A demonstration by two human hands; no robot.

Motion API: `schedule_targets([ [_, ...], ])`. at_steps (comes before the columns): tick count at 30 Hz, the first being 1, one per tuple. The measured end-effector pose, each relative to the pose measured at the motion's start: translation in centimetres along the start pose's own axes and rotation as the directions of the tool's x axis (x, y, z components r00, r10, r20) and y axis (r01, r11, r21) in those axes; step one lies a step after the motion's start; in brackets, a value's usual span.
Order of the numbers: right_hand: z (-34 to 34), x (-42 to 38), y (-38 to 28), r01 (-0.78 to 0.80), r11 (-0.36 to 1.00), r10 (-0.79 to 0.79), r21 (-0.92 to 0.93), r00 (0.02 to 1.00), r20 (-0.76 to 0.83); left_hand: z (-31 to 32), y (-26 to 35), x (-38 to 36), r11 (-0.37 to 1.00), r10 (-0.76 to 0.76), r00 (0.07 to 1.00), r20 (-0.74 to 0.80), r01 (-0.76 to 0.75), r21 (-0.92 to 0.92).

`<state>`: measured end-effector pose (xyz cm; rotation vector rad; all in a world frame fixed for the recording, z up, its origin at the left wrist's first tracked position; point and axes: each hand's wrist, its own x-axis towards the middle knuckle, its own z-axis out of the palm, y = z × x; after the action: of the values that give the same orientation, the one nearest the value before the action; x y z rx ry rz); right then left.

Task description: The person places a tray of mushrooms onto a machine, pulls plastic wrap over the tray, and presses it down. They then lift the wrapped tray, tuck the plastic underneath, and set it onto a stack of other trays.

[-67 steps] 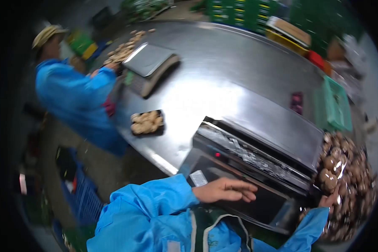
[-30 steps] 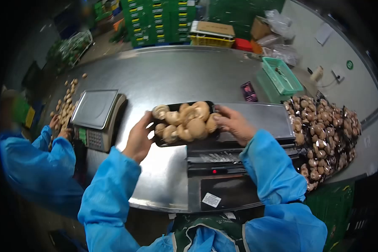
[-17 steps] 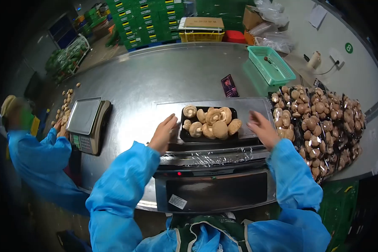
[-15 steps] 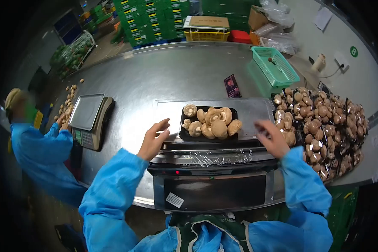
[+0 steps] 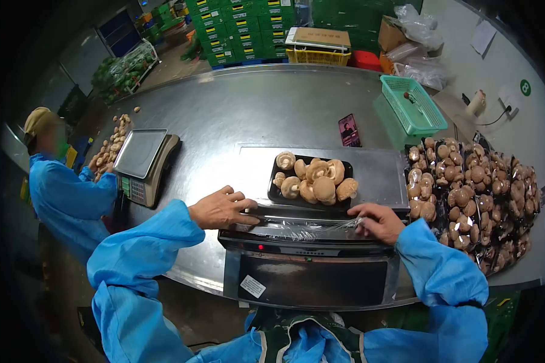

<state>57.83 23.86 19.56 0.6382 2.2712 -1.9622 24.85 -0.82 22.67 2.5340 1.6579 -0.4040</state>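
A black tray of brown mushrooms rests on the metal plate behind the wrapping machine. Clear film lies crumpled along the machine's roller. My left hand is at the film's left end, fingers apart and reaching over the roller edge, with nothing seen in it. At the right end, my right hand pinches the film's edge between thumb and fingers, and the film is drawn into creases toward it.
Wrapped mushroom trays are piled at the right. A green basket and a phone lie farther back. At the left are a scale, loose mushrooms and a person in blue sleeves. Green crates stand behind.
Both hands have come down from beside the tray to the film at the roller. My right hand has closed on the film. The whole view has shifted slightly.
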Motion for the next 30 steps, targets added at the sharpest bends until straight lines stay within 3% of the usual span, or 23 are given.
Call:
schedule_targets([
  [1,0.3,-0.1,0.3,-0.004,1.0,0.004,-0.004,1.0,-0.008,0.3,-0.3,-0.5,1.0,0.015,1.0,-0.012,-0.015,0.02],
  [2,0.5,0.0,0.8,0.031,0.94,-0.007,0.339,0.997,-0.072,0.5,-0.5,-0.6,1.0,0.013,1.0,-0.022,-0.013,0.0],
  [3,0.7,0.1,1.4,0.086,0.768,0.002,0.635,0.991,-0.136,0.9,-0.4,-0.7,1.0,0.01,0.999,-0.035,-0.011,-0.022],
  [5,1.4,-0.2,1.9,0.125,0.707,-0.015,0.696,0.987,-0.162,0.6,0.2,0.2,0.995,0.034,0.988,-0.15,-0.048,-0.09],
  [6,1.3,-0.7,1.5,0.161,0.643,-0.024,0.749,0.981,-0.191,2.5,0.8,1.3,0.835,-0.157,0.933,-0.323,-0.049,-0.549],
  [7,1.5,-1.3,1.7,0.177,0.568,-0.023,0.804,0.98,-0.199,4.9,2.2,1.9,0.459,-0.397,0.85,-0.346,-0.143,-0.877],
  [9,0.8,-5.0,0.0,0.194,0.609,-0.023,0.77,0.974,-0.227,0.6,3.8,-0.2,-0.182,-0.666,0.744,-0.052,-0.23,-0.956],
  [10,0.8,-6.7,-1.8,0.243,0.619,-0.033,0.747,0.958,-0.284,-0.9,4.4,-0.9,-0.334,-0.733,0.68,-0.022,-0.388,-0.859],
  [11,0.5,-8.0,-3.8,0.299,0.647,-0.012,0.701,0.924,-0.383,-2.7,4.7,-1.5,-0.269,-0.776,0.621,-0.115,-0.489,-0.83],
  [13,-0.6,-8.5,-8.9,0.579,0.611,-0.278,0.54,0.796,-0.538,-7.9,2.7,-2.5,0.083,-0.704,0.534,-0.468,-0.594,-0.801],
  [14,-1.7,-7.3,-10.3,0.736,0.544,-0.494,0.403,0.669,-0.555,-9.5,1.2,-2.0,0.266,-0.639,0.449,-0.625,-0.633,-0.727],
  [15,-2.8,-5.2,-11.1,0.766,0.636,-0.603,0.094,0.569,-0.559,-10.7,-0.5,-0.4,0.419,-0.563,0.389,-0.729,-0.625,-0.658],
  [16,-3.9,-2.5,-11.3,0.728,0.646,-0.716,-0.23,0.473,-0.514,-10.7,-3.2,1.7,0.642,-0.4,0.406,-0.822,-0.515,-0.568],
  [17,-5.5,0.5,-11.1,0.572,0.615,-0.782,-0.542,0.53,-0.328,-9.7,-5.7,3.9,0.762,-0.389,0.529,-0.754,-0.276,-0.586],
  [18,-6.8,3.1,-9.7,0.394,0.488,-0.766,-0.779,0.622,-0.165,-8.8,-8.2,6.0,0.884,-0.23,0.624,-0.747,-0.186,-0.428],
  [19,-8.1,5.7,-8.4,0.257,0.243,-0.723,-0.935,0.691,0.003,-6.7,-10.9,7.4,0.983,-0.086,0.775,-0.627,-0.037,-0.18],
  [20,-9.0,7.7,-6.7,0.139,-0.016,-0.626,-0.99,0.771,0.118,-4.3,-12.7,8.2,0.995,-0.023,0.855,-0.517,-0.033,-0.099],
  [21,-9.5,8.9,-5.4,0.135,-0.02,-0.626,-0.991,0.771,0.118,-2.4,-14.0,9.1,0.999,0.029,0.92,-0.391,-0.04,-0.02],
  [23,-9.7,10.6,-2.9,0.13,-0.087,-0.507,-0.988,0.848,0.156,0.6,-14.0,10.6,0.989,-0.088,0.959,-0.27,0.051,-0.139],
  [25,-9.2,11.1,-0.8,0.068,-0.17,-0.46,-0.983,0.877,0.14,2.7,-13.1,11.5,0.905,-0.202,0.936,-0.289,0.066,-0.419],
  [27,-7.1,11.1,0.8,0.069,0.19,-0.461,-0.979,0.887,-0.027,5.5,-11.6,12.3,0.91,-0.193,0.896,-0.401,0.011,-0.414],
  [29,-4.4,10.1,2.4,0.071,0.243,-0.491,-0.967,0.869,-0.059,6.5,-10.1,12.2,0.875,-0.263,0.876,-0.404,0.04,-0.482],
  [30,-3.2,9.4,3.5,0.11,0.464,-0.521,-0.879,0.836,-0.17,6.9,-9.0,11.7,0.783,-0.308,0.855,-0.417,-0.022,-0.622],
])
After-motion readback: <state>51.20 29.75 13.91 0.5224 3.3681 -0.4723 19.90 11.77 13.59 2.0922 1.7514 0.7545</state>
